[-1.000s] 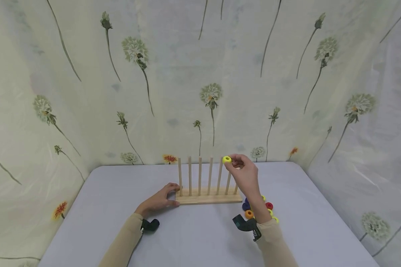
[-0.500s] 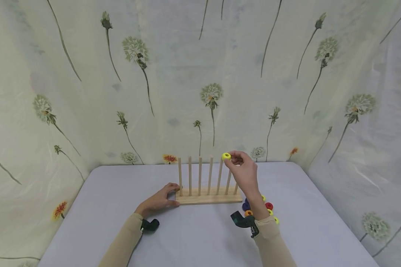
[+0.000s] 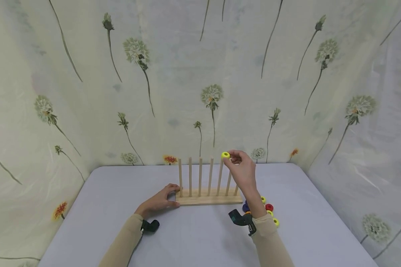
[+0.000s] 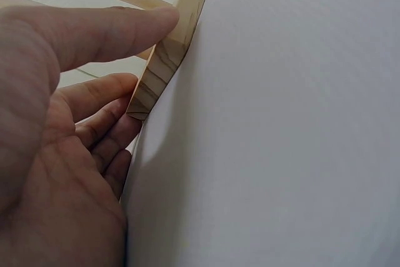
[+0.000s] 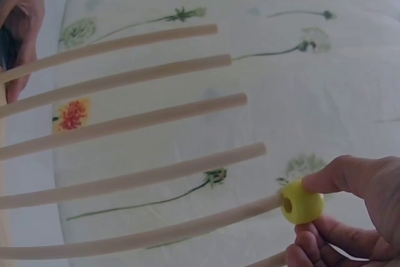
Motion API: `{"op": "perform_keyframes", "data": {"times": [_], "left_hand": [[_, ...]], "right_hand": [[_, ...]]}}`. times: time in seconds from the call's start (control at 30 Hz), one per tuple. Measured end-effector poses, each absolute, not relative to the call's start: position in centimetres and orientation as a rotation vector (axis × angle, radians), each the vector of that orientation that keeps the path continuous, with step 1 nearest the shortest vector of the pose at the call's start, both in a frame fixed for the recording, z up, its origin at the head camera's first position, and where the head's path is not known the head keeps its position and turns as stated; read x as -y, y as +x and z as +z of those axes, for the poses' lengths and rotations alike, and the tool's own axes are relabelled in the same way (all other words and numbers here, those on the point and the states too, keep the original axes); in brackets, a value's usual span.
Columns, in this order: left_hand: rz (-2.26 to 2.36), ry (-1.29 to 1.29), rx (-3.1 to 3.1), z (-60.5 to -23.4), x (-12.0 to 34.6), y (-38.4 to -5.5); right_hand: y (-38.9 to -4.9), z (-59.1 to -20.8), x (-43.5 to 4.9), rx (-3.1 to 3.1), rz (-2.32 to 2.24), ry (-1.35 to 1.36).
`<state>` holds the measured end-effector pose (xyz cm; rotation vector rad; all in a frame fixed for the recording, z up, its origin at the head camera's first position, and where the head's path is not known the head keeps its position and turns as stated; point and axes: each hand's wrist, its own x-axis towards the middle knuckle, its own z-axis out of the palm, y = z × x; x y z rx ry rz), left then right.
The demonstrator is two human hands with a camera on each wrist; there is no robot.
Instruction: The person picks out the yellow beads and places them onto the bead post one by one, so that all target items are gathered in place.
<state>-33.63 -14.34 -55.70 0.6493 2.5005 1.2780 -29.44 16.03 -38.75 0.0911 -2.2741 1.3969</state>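
Note:
My right hand (image 3: 243, 171) pinches a yellow bead (image 3: 225, 155) between thumb and fingers. The bead is at the top of the third peg from the right on a wooden peg rack (image 3: 209, 200). In the right wrist view, the hole of the bead (image 5: 301, 203) faces that peg's tip (image 5: 275, 201), right at it. My left hand (image 3: 158, 199) grips the rack's left end, thumb at the front edge and fingers behind. The left wrist view shows the thumb and fingertips against the grained end of the rack base (image 4: 156, 79). Several bare pegs stand upright in the rack.
Beside the rack's right end lie loose beads, partly hidden behind my right forearm: a red bead (image 3: 269, 207), a blue bead (image 3: 245, 207), yellow ones (image 3: 276, 222) and a bit of orange. A white table (image 3: 200, 237) meets a flowered curtain (image 3: 173, 92) at the back.
My right hand has risen slightly and shifted a little left with the yellow bead, bringing it over the peg's tip. The left hand and the rack have stayed put.

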Motion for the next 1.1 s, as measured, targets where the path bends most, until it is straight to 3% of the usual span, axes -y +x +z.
{"op": "perform_keyframes", "data": {"times": [1.1], "left_hand": [[1.284, 0.648, -2.48, -55.3, 14.4, -33.4]], "right_hand": [[-29.8, -37.5, -15.8, 2.425, 1.275, 0.108]]}}
